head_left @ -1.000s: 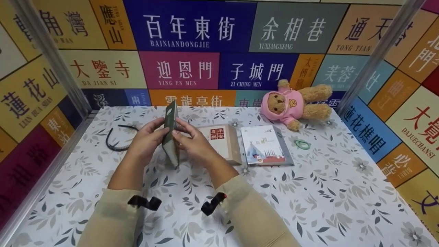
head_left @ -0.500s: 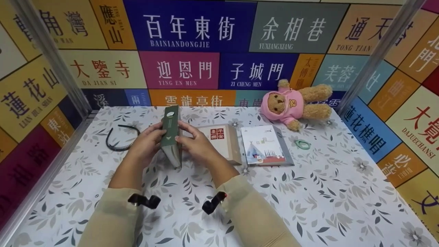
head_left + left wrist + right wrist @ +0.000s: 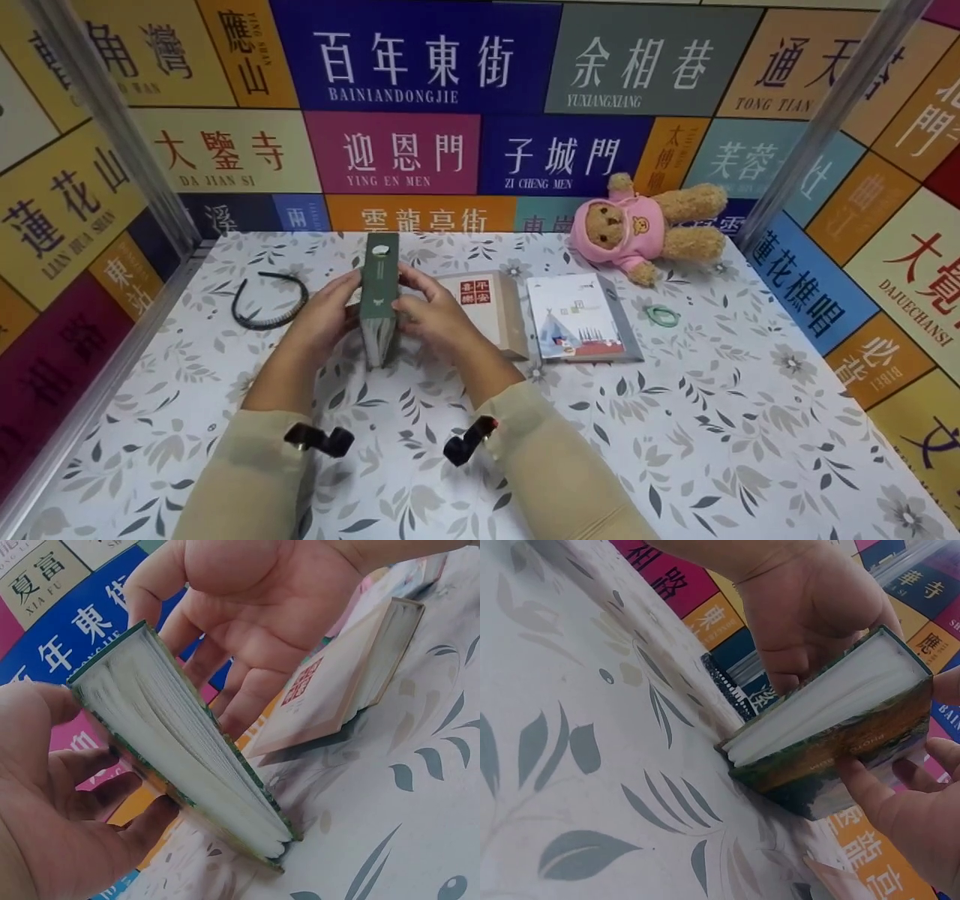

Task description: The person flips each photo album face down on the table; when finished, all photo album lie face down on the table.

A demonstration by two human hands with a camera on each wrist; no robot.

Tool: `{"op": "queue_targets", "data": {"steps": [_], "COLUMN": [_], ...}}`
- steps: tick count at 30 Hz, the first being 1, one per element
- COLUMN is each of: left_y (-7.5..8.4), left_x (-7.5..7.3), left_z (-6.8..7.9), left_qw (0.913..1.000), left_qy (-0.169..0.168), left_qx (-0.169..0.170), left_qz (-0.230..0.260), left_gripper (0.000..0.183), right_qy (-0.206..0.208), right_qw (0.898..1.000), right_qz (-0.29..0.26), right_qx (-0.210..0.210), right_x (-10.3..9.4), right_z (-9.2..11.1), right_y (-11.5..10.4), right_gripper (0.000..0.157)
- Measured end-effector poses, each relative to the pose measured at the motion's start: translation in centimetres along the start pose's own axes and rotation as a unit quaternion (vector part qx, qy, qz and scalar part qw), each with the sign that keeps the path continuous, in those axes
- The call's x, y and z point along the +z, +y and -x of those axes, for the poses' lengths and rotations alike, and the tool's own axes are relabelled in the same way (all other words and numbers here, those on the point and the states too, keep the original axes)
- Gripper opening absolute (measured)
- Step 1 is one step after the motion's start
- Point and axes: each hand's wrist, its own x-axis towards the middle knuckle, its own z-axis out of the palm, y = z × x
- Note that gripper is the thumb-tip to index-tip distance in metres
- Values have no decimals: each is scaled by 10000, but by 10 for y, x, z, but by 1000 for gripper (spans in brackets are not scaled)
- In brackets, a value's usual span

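A green photo album (image 3: 380, 277) stands on edge between both hands, spine uppermost. Its page edges show in the left wrist view, fanned slightly apart toward the bottom. My left hand (image 3: 322, 315) holds the left cover, thumb near the spine and fingers along the side. From the other side my right hand (image 3: 435, 311) holds the right cover, its fingertips on the picture-printed surface in the right wrist view. The album's lower edge is close to the patterned tabletop (image 3: 450, 465); whether it touches cannot be told.
A beige book (image 3: 487, 319) with red characters lies just right of the right hand, partly hidden by it. Beyond it are a white illustrated book (image 3: 576, 319), a green coil (image 3: 661, 316) and a teddy bear (image 3: 637, 229) in pink. A black headband (image 3: 259, 324) lies at left.
The album has turned in my hands from a slanted, thin side-on view to its spine facing the head camera, more upright. Both hands stay around it with small shifts.
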Motion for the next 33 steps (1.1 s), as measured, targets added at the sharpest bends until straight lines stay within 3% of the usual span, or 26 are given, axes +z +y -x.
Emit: {"op": "queue_targets", "data": {"steps": [4, 10, 16, 22, 25, 33], "left_y": [-3, -10, -13, -13, -12, -10], "left_x": [-4, -12, -19, -25, -27, -33], "left_z": [-1, -5, -8, -11, -11, -7], "left_qw": [9997, 9981, 9958, 9923, 9908, 9921], "left_qy": [-46, 182, 377, 612, 723, 824], "left_qx": [-191, -586, -826, -852, -813, -920], "left_qz": [-147, -103, 99, -663, -803, -207], "left_gripper": [59, 65, 67, 66, 65, 65], "right_qy": [211, 537, 720, 862, 863, 642], "right_qw": [9994, 9984, 9964, 9924, 9914, 9915], "right_qz": [-242, 114, 323, 576, 674, 820], "right_qx": [158, 106, 310, 662, 722, 776], "right_x": [-2, -7, -13, -17, -18, -17], "right_z": [-1, -3, -6, -9, -9, -10], "right_y": [0, 2, 8, 16, 17, 21], "right_gripper": [70, 66, 67, 72, 73, 69]}}
